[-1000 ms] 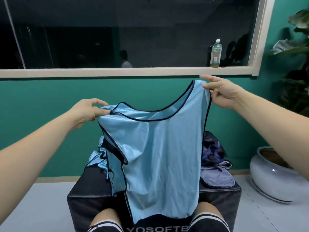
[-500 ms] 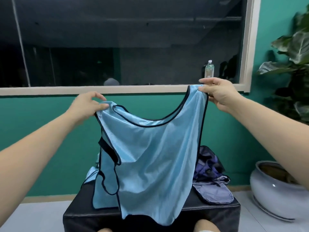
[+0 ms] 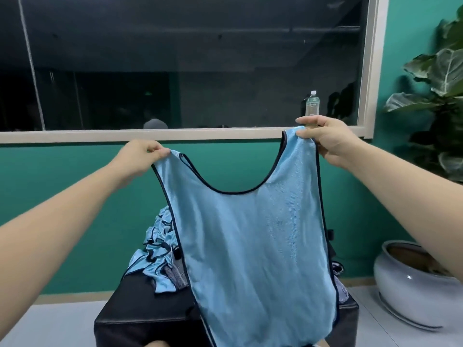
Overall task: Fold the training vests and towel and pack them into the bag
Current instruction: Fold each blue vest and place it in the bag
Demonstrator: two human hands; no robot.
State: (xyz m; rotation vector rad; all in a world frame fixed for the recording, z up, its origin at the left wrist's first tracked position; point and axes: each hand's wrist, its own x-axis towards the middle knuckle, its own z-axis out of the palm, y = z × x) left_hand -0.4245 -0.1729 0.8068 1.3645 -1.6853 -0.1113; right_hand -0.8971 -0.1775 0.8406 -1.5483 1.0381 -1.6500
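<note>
A light blue training vest with dark trim hangs flat in the air in front of me. My left hand pinches its left shoulder strap and my right hand pinches the right strap, held a little higher. Behind the vest, a heap of more blue vests lies on the black padded box. Only a sliver of the dark blue bag shows at the vest's right edge; the rest is hidden.
A large white plant pot stands on the floor at the right, with leafy plant above it. A water bottle stands on the window ledge. A green wall lies behind the box.
Both hands have spread apart and lifted, so the vest now hangs open and flat. Its twisted left side has straightened. The view has tilted up and the bag is now mostly covered.
</note>
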